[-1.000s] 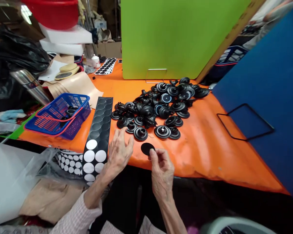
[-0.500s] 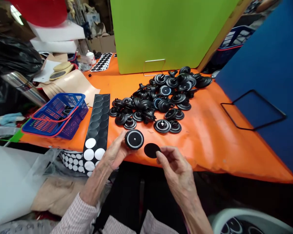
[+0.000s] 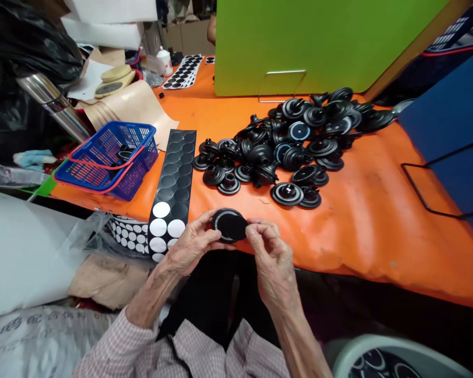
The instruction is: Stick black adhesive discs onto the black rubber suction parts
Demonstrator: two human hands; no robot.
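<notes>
Just over the table's front edge, my left hand grips a round black part that has a pale ring on its face. Between thumb and fingers, my right hand pinches a thin black disc by its right edge. The disc overlaps most of the part's face, leaving the ring showing at the left. A strip of round black stickers lies left of my hands, with white circles at its near end. Beyond my hands is a pile of black wheel-like parts.
A blue basket with a few black parts stands at the left. A green board rises behind the pile, a blue board at the right. A pale tub of ringed parts sits at the lower right. Someone's arm shows behind.
My right hand has brought the black disc from beside the round part to over its face. My left thumb now rests at the part's front edge. The view has shifted.
</notes>
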